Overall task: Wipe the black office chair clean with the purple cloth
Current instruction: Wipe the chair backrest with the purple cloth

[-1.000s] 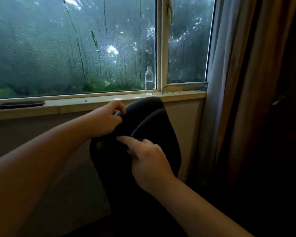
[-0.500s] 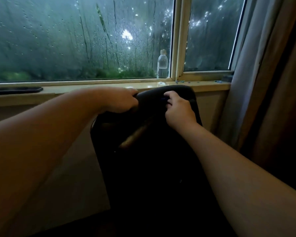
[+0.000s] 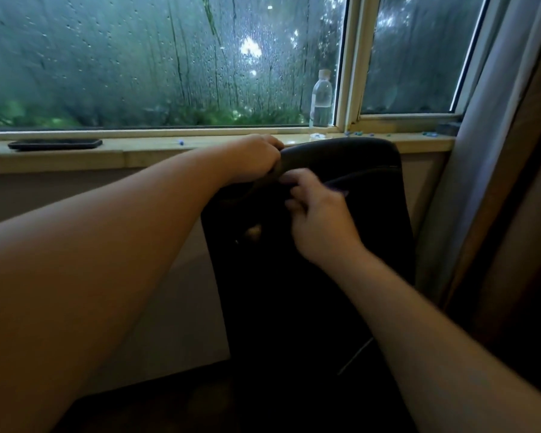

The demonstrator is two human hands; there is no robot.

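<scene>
The black office chair point(image 3: 366, 251) stands with its backrest toward me, just under the window sill. My left hand point(image 3: 256, 160) is closed over the backrest's top left edge. Just below and to the right, my right hand point(image 3: 319, 220) presses against the upper back of the chair, blurred, with its fingers curled. A small strip of the purple cloth point(image 3: 338, 188) pokes out past those fingers; the rest of the cloth is hidden under the hand. The lower part of the chair is lost in shadow.
A dark phone point(image 3: 55, 144) lies on the wooden window sill point(image 3: 144, 151) at the left. A clear water bottle point(image 3: 321, 101) stands by the window frame. Small blue bits are scattered on the sill's right end. A long curtain point(image 3: 494, 170) hangs close beside the chair's right side.
My right hand has slid from the top edge of the backrest down and left, closer to my left hand. My left hand keeps its hold on the top edge.
</scene>
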